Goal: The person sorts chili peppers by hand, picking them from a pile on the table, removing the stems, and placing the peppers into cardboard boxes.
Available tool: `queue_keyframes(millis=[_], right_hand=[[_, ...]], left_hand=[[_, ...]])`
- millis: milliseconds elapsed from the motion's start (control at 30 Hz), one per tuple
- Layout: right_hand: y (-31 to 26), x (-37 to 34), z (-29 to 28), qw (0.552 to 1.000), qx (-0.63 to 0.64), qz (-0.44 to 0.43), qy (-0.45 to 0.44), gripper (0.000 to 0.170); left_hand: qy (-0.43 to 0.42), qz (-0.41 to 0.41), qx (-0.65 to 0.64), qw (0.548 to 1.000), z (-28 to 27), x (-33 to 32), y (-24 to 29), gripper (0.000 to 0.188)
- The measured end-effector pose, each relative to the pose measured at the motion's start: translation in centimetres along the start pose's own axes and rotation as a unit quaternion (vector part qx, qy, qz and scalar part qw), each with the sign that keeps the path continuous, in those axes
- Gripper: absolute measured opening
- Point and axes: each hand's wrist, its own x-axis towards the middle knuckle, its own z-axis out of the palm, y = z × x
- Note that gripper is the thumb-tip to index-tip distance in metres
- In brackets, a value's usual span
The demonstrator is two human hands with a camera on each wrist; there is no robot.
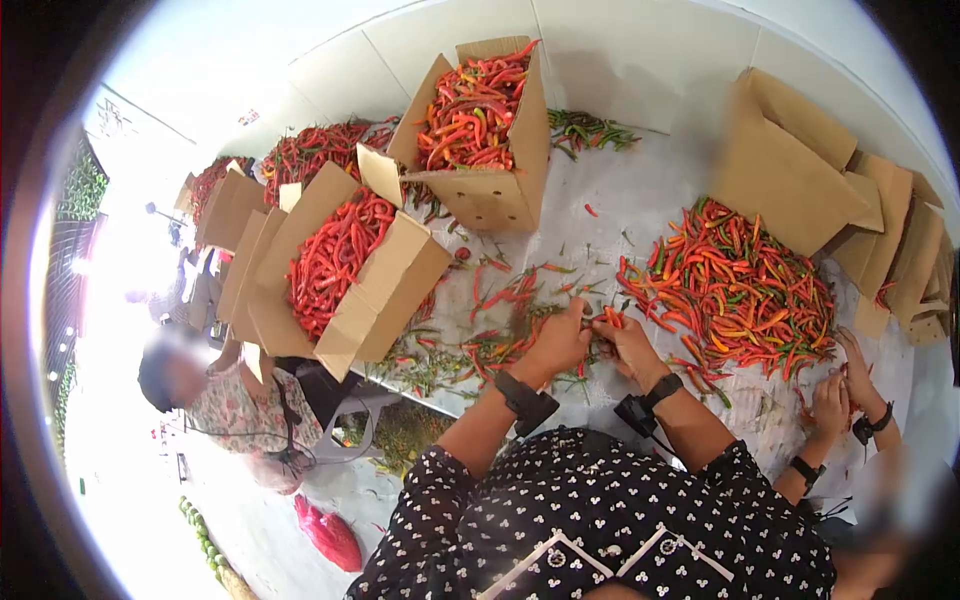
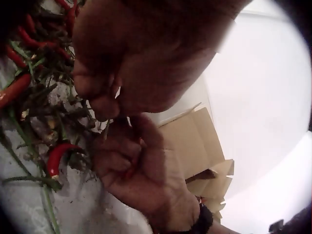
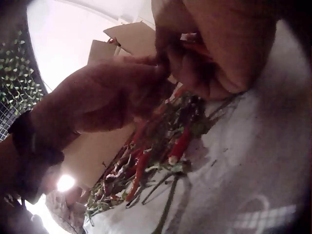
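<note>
Right hand [image 1: 632, 345]: fingers curled, red chillies [image 1: 612, 318] grasped in them; red is shown between the fingers in both wrist views. Left hand [image 1: 562, 342]: fingers bent, tips brought up against the right hand. A thin stem-like piece [image 2: 104, 127] is shown near these tips; whether it is pinched cannot be told. Both hands are held low over the counter [image 1: 585, 240], which is covered by a pale sheet. A dark device is strapped to each wrist.

Clock directions taken from the paired hands, head view. At nine, just beside the left hand, loose chillies and stems [image 1: 490, 345] are strewn. Between two and three, a large heap [image 1: 740, 290] of red, orange and green chillies is piled. At two, beyond it, brown cartons [image 1: 790, 170] are grouped, flaps open. At eleven, an upright box [image 1: 490, 200] is filled with chillies; toward half past nine, a tilted box [image 1: 390, 300] is loaded with red ones. At twelve, by the wall, green chillies [image 1: 590, 130] are laid. Between three and four, another person [image 1: 830, 400] is partly seen, arms reached to the heap's edge. At eight, a pink bag [image 1: 328, 535] is noted.
</note>
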Motion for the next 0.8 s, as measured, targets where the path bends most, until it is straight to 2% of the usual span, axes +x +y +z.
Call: queue_keyframes(millis=[67, 133, 300, 367, 500, 567, 633, 700, 733, 800], right_hand=[[0.4, -0.1, 0.3, 1.0, -0.003, -0.011, 0.006, 0.018], [0.7, 0.2, 0.6, 0.998, -0.042, -0.039, -0.002, 0.018], [0.6, 0.0, 1.6, 0.999, -0.019, -0.032, -0.007, 0.012], [1.4, 1.0, 1.3, 0.992, 0.121, -0.023, -0.02, 0.008], [1.2, 2.6, -0.4, 0.985, 0.167, 0.022, -0.032, 0.004], [0.2, 1.6, 0.3, 0.987, 0.156, 0.042, -0.02, 0.004], [-0.4, 0.8, 0.9, 0.987, 0.146, 0.06, -0.007, 0.004], [-0.3, 0.3, 1.2, 0.994, 0.095, 0.047, 0.005, 0.009], [-0.3, 0.4, 1.1, 0.994, 0.095, 0.047, 0.005, 0.009], [-0.1, 0.6, 1.0, 0.995, 0.093, 0.042, -0.015, 0.012]], left_hand=[[0.028, 0.039, -0.002, 0.999, 0.1, -0.3, -0.4, 0.037], [0.036, 0.022, -0.023, 0.999, -0.2, -0.7, -0.4, 0.037], [0.052, -0.004, -0.058, 0.997, -1.3, -1.2, 0.6, 0.035], [0.076, 0.056, -0.114, 0.989, -1.7, -1.6, 1.3, 0.035], [0.075, 0.094, -0.13, 0.984, -2.8, -2.0, 2.4, 0.027], [0.154, 0.078, -0.003, 0.985, -3.8, -1.3, 0.6, 0.018], [0.211, -0.007, 0.085, 0.974, -5.9, -0.8, -1.5, 0.011], [0.176, -0.109, 0.216, 0.954, -7.5, -0.5, -3.6, 0.012], [0.176, -0.109, 0.216, 0.954, -7.6, -0.5, -5.4, 0.012], [0.154, -0.125, 0.305, 0.931, -7.4, -0.6, -7.8, 0.013]])
